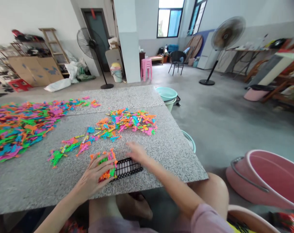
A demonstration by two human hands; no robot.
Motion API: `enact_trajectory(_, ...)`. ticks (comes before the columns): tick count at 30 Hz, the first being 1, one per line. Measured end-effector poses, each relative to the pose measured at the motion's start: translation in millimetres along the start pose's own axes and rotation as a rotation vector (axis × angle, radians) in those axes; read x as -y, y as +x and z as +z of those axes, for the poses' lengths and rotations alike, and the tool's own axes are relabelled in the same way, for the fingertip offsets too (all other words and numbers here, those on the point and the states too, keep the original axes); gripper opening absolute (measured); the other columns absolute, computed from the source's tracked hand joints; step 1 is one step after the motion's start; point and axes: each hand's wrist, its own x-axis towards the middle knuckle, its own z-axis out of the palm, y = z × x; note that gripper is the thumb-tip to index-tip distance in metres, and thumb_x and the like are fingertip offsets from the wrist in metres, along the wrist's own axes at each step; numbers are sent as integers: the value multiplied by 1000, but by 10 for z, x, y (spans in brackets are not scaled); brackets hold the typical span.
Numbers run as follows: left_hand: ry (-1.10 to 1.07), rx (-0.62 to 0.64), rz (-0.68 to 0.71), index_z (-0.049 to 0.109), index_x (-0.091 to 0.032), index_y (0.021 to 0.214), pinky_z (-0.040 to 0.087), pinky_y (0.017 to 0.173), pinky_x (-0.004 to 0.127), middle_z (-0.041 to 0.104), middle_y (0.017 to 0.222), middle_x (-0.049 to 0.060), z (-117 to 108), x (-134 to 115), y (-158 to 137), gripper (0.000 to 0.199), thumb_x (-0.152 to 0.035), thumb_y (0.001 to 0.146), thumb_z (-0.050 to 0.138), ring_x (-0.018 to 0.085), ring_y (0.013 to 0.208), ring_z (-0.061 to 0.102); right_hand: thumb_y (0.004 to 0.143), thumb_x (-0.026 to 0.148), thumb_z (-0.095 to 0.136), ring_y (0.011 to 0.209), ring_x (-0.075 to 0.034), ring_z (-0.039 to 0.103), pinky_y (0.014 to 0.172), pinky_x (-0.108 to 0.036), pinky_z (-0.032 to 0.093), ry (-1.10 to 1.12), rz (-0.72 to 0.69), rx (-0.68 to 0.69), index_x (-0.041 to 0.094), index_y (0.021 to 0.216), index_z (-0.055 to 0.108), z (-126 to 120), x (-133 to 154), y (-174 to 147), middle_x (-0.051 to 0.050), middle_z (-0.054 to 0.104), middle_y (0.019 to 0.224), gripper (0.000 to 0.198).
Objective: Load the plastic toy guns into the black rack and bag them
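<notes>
Grey speckled stone-look desk (166, 155). Large heap of small orange, pink, green and blue plastic pieces (22, 126) toward left edge; smaller loose pile of like pieces (134, 121) nearer right edge; black latticed plastic basket (127, 167) close to near edge.

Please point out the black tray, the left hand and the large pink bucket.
Black tray (127, 168), head view, on its bare mesh.
Left hand (93, 172), head view, back of the hand.
Large pink bucket (242, 169), head view, outer wall.
</notes>
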Motion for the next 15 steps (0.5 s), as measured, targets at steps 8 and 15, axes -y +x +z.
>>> enact_trajectory(8, 138, -2, -49, 67, -23, 118, 29, 121, 56, 64, 116, 9, -13, -235, 231, 32, -23, 87, 58, 28, 119, 55, 97, 17, 52, 131, -22, 50, 113, -36, 35, -322, 121, -32, 14, 122, 65, -653, -845, 282, -15, 56, 142, 28)
enact_trajectory(15, 70, 64, 2, 67, -23, 108, 33, 120, 48, 65, 121, 8, -120, -194, 183, 23, -21, 89, 55, 26, 126, 53, 92, 10, 53, 135, -24, 48, 114, -48, 31, -265, 136, -53, 23, 111, 66, -530, -996, -370, -7, 69, 123, 27)
